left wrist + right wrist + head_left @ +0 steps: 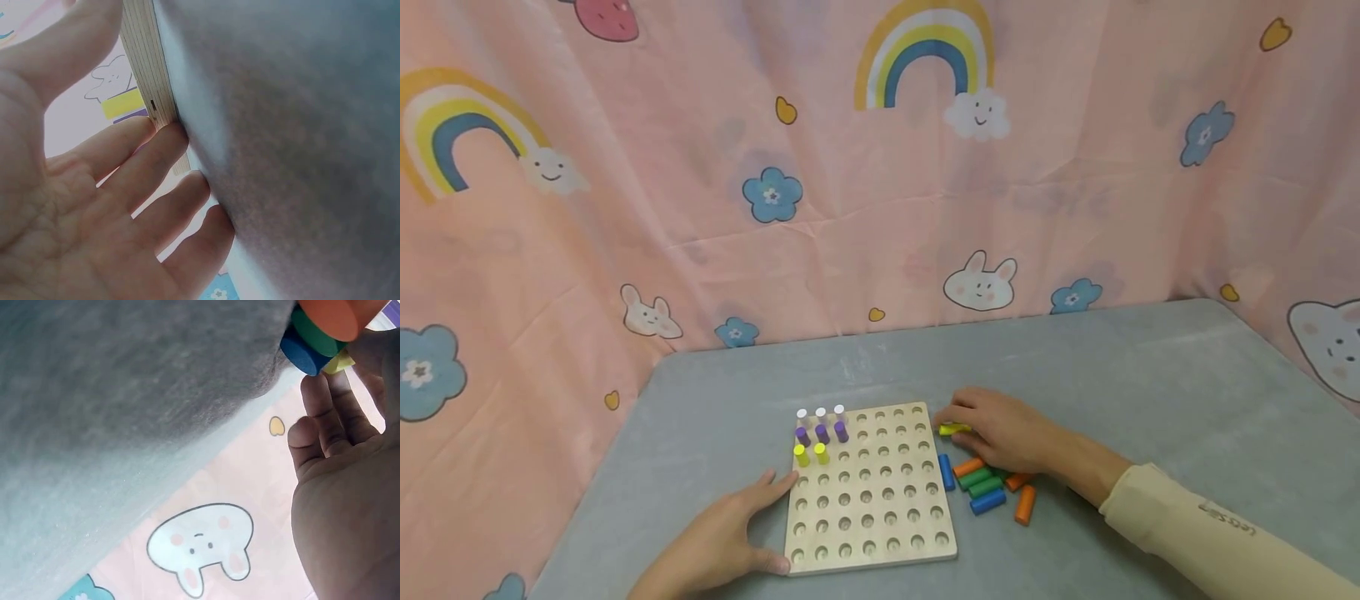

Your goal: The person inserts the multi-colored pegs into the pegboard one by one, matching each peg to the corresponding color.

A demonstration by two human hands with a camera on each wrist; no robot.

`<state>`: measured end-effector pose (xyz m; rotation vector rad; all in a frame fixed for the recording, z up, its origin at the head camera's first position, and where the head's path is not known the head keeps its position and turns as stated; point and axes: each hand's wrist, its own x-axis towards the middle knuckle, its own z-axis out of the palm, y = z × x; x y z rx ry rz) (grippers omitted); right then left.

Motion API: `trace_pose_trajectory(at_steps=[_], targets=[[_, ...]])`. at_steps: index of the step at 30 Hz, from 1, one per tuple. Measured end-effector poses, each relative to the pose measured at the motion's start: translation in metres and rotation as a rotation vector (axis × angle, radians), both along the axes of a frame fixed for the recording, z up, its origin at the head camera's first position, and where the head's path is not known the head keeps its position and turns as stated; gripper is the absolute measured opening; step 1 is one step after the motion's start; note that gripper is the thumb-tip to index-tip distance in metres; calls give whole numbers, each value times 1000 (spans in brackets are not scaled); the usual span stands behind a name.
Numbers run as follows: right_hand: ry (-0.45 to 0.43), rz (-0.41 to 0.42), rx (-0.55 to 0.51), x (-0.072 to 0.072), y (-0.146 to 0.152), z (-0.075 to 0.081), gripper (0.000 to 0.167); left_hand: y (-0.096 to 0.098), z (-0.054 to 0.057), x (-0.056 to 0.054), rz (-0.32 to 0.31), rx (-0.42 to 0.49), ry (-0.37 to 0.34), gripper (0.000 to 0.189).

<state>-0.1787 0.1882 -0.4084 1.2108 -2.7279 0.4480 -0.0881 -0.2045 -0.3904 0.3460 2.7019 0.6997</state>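
A square wooden pegboard [880,500] with rows of round holes lies on the table. White pegs [821,414], purple pegs [822,433] and two yellow pegs [821,453] stand upright at its far left corner. Along the left side, my left hand [718,533] touches the board with thumb and fingers spread; the left wrist view shows fingertips [172,134] against the wooden edge [150,69]. Just right of the board's far right corner, my right hand [1000,429] pinches a yellow peg [953,429]. Part of that peg is hidden by the fingers.
Right of the board lie loose pegs: blue pegs [987,501], green pegs [985,487] and orange pegs [1026,505]. Some sit partly under my right hand. A pink patterned curtain [880,217] hangs behind the grey table [722,417].
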Motion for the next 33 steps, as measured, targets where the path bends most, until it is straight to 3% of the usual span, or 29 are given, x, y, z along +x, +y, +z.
trace_pose_trajectory(at_steps=[9, 20, 28, 33], targets=[[-54, -43, -30, 5, -3, 4, 22, 0, 1, -1, 1, -6, -12, 104], [-89, -38, -51, 5, -4, 8, 21, 2, 4, 0, -4, 0, -10, 103], [-104, -75, -85, 2, -14, 28, 25, 2, 5, -1, 12, -4, -13, 104], [-96, -26, -64, 7, -33, 43, 27, 1, 3, 0, 1, 3, -7, 103]])
